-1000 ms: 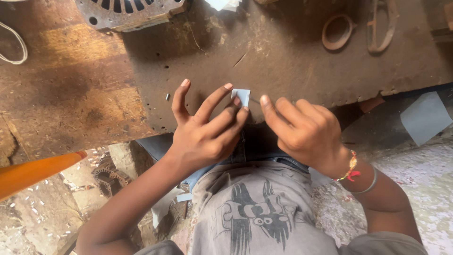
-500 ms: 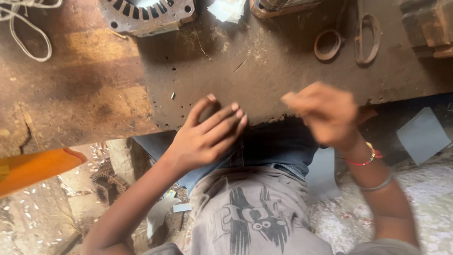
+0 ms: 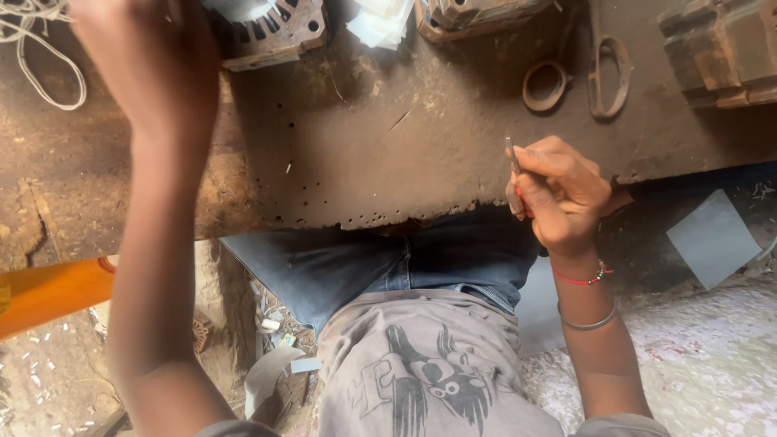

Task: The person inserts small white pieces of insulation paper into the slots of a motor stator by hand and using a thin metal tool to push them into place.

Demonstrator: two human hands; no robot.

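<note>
My left hand [image 3: 150, 61] is stretched far up to the top left and is blurred. It lies over the left edge of a round slotted metal stator [image 3: 271, 32] on the rusty metal bench top [image 3: 388, 154]. Its fingers are hidden, so I cannot tell whether it holds anything. My right hand [image 3: 558, 190] hovers at the bench's near edge. It pinches a thin grey strip [image 3: 512, 158] upright between thumb and fingers. Red thread and metal bangles circle that wrist.
A stack of white paper pieces [image 3: 379, 20] lies beside the stator. A metal ring [image 3: 544, 85], a looped metal tool [image 3: 609, 77] and rusty blocks [image 3: 720, 53] sit at the back right. White wire [image 3: 48, 69] is coiled far left. An orange object [image 3: 48, 295] and a grey sheet [image 3: 712, 239] lie below the bench.
Both hands were pressing a small pale paper piece at the bench edge. The left hand has swung up to the stator, and the right hand has lifted away holding the thin strip.
</note>
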